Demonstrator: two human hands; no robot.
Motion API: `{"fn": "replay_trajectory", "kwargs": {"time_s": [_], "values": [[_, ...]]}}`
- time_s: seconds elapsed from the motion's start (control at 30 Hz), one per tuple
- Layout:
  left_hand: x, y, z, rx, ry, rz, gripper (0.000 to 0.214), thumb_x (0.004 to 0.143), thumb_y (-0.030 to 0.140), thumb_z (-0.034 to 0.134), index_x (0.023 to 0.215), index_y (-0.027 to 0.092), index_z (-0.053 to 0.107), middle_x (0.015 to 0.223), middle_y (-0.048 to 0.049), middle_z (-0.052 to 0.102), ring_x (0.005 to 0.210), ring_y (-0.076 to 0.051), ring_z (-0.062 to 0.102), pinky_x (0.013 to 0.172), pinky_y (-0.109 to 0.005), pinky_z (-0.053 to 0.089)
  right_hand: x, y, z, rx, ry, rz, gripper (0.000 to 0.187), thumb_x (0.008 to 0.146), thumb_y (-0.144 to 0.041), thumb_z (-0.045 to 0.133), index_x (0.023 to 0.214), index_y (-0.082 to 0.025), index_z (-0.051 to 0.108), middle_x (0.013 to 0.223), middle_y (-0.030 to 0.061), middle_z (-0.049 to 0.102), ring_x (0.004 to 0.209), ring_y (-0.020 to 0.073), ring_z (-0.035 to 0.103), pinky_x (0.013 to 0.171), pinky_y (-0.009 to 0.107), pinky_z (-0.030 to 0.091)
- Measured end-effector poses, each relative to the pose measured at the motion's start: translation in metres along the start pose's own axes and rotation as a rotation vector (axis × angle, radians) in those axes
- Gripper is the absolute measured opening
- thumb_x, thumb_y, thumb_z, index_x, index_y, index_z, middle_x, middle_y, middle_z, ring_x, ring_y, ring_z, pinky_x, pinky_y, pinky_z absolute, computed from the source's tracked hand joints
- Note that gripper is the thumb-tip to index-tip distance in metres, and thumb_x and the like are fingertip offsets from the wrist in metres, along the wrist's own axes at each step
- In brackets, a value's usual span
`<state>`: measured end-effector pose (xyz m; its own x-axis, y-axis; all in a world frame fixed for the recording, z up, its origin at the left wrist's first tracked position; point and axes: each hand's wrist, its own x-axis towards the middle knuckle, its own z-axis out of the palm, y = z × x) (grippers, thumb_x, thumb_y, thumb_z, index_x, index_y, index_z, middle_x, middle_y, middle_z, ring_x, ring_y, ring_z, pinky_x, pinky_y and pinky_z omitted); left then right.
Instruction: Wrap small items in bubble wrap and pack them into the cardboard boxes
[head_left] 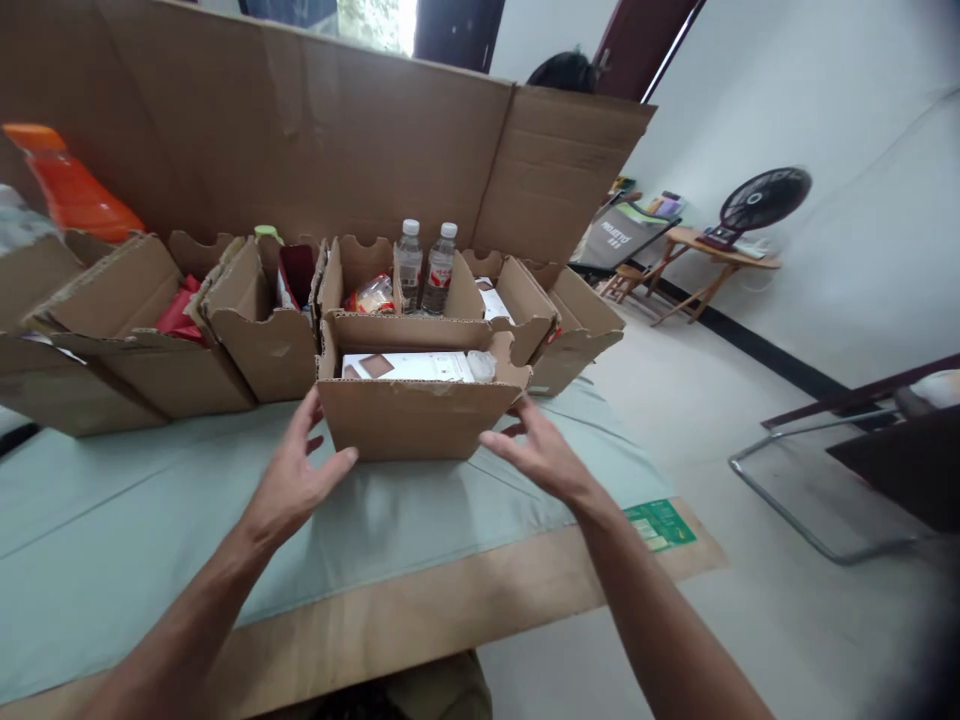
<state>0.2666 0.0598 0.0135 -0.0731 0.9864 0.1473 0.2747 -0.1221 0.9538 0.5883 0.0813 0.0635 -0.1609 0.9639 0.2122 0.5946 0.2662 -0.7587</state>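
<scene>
A small open cardboard box [409, 415] stands on the pale green cloth [150, 520] in front of me. A white and brown flat packet [409, 366] and a bit of clear plastic lie inside it. My left hand [296, 470] is open beside the box's left front corner, thumb near the cardboard. My right hand [536, 450] is open at the right front corner, fingers spread and close to the box wall. Neither hand holds anything.
Behind it stand several more open cardboard boxes: one with two water bottles [424, 265] and a snack packet, others with red packets [180, 310]. An orange bottle [71, 190] is far left. A tall cardboard wall [300, 130] backs the table. A fan [761, 200] and chair frame are to the right.
</scene>
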Motion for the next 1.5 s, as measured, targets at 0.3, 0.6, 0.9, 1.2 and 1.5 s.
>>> {"fn": "replay_trajectory", "kwargs": {"time_s": [0.3,0.6,0.9,1.2,1.5], "values": [[-0.105,-0.001,-0.061,-0.066,0.208,-0.031,0.069,0.085,0.039,0.079,0.147,0.037,0.051,0.156,-0.0033,0.054,0.148,-0.035,0.048,0.128,-0.058,0.036,-0.072,-0.063,0.085,0.072,0.052,-0.186,0.067,0.086,-0.039,0.072,0.147,-0.025,0.049,0.140,0.0142,0.064,0.122,0.0336,0.064,0.099,0.053,0.058],[-0.097,0.032,-0.039,-0.017,0.153,0.072,0.066,0.086,0.034,0.072,0.147,0.027,0.050,0.143,-0.0086,0.063,0.133,-0.030,0.061,0.115,-0.050,0.052,-0.070,-0.075,0.067,0.014,0.207,0.019,0.041,0.082,-0.049,0.072,0.113,-0.023,0.063,0.102,0.0094,0.073,0.085,0.0272,0.068,0.075,0.046,0.060],[-0.128,0.007,-0.066,0.062,0.215,-0.053,0.065,0.090,0.042,0.072,0.149,0.029,0.047,0.151,-0.0094,0.056,0.134,-0.030,0.059,0.119,-0.054,0.048,-0.103,-0.083,0.099,0.023,0.087,-0.024,0.043,0.085,-0.037,0.067,0.126,-0.025,0.059,0.113,0.0111,0.070,0.099,0.0300,0.067,0.080,0.046,0.060],[-0.130,0.003,-0.003,0.057,0.081,-0.094,0.055,0.087,0.041,0.068,0.138,0.026,0.053,0.134,-0.0105,0.066,0.121,-0.031,0.069,0.095,-0.045,0.064,-0.114,-0.034,0.063,-0.089,0.293,0.129,0.028,0.082,-0.049,0.067,0.089,-0.025,0.057,0.081,0.0046,0.065,0.073,0.0240,0.063,0.067,0.041,0.057],[-0.089,0.011,0.025,0.011,-0.046,0.034,0.062,0.089,0.034,0.065,0.149,0.026,0.047,0.145,-0.0106,0.063,0.128,-0.029,0.066,0.108,-0.046,0.057,-0.134,-0.003,0.056,-0.142,0.448,0.029,0.024,0.089,-0.045,0.067,0.101,-0.025,0.059,0.085,0.0036,0.064,0.075,0.0230,0.064,0.070,0.041,0.059]]}}
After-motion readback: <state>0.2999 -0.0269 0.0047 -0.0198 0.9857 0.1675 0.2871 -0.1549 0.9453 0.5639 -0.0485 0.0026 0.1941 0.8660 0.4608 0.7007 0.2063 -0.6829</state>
